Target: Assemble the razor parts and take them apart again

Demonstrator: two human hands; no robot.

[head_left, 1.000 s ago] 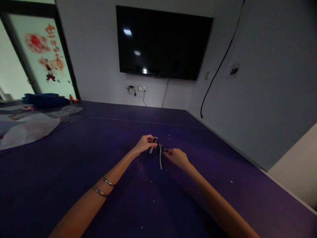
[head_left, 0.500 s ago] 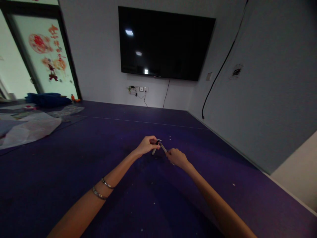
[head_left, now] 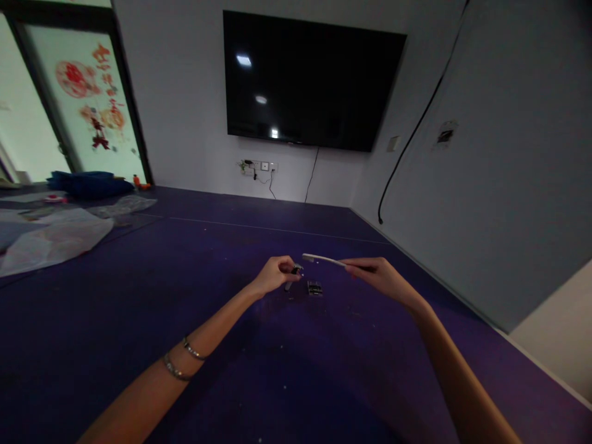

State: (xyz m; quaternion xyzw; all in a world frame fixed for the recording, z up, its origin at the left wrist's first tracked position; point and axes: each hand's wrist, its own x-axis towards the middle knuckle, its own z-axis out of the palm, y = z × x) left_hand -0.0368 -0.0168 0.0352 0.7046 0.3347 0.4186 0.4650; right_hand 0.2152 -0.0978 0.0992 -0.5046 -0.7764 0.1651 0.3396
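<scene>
My left hand (head_left: 276, 275) is closed, thumb and fingers pinching a small black-and-silver item (head_left: 296, 269); its kind is unclear. A pale narrow part (head_left: 288, 286) shows just under the fingertips, and I cannot tell whether it belongs to that item. In my right hand (head_left: 377, 275) is a white toothbrush (head_left: 324, 258), gripped by its handle. Its bristle head points left, a little apart from the left fingertips, with the bristles facing down. A small dark rectangular piece (head_left: 315, 288) with lighter edges lies on the purple surface (head_left: 222, 382) between and below the hands.
Clear plastic sheeting (head_left: 69, 237) and a dark blue cloth bundle (head_left: 90, 184) lie at the far left. A television (head_left: 309, 80) hangs on the back wall above power sockets (head_left: 261, 166). A black cable (head_left: 416, 126) runs down the right wall. White specks dot the surface.
My right hand has moved right and slightly up with the toothbrush, away from the item in my left hand. The dark rectangular piece is now uncovered. My left hand has barely moved.
</scene>
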